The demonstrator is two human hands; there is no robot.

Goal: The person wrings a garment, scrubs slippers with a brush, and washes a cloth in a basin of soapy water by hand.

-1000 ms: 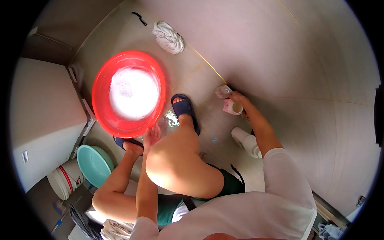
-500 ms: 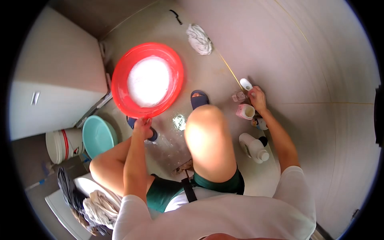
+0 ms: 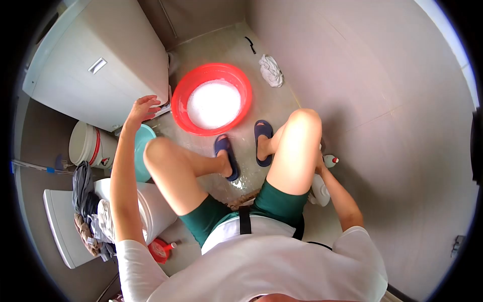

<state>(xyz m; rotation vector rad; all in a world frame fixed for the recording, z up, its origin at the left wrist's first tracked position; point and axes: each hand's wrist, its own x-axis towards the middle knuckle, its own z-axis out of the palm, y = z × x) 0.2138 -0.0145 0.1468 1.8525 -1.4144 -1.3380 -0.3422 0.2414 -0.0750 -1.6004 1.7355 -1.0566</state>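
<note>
My left hand is raised in the air near the white cabinet, left of the red basin. Its fingers are apart and hold nothing. White foam fills the middle of the basin. On the other side, my right hand reaches down beside my right knee, which covers most of its fingers. Close to it are a small bottle with a red cap and a white jug, partly hidden by my leg and forearm.
A teal basin and a white bucket with a red band stand at the left. Clothes hang over a white tub, near a red scoop. A crumpled white cloth lies by the wall on wet floor.
My left hand has left the red basin's rim and lifted toward the cabinet. My right hand has moved from the small containers by the wall to beside my knee. The view has shifted.
</note>
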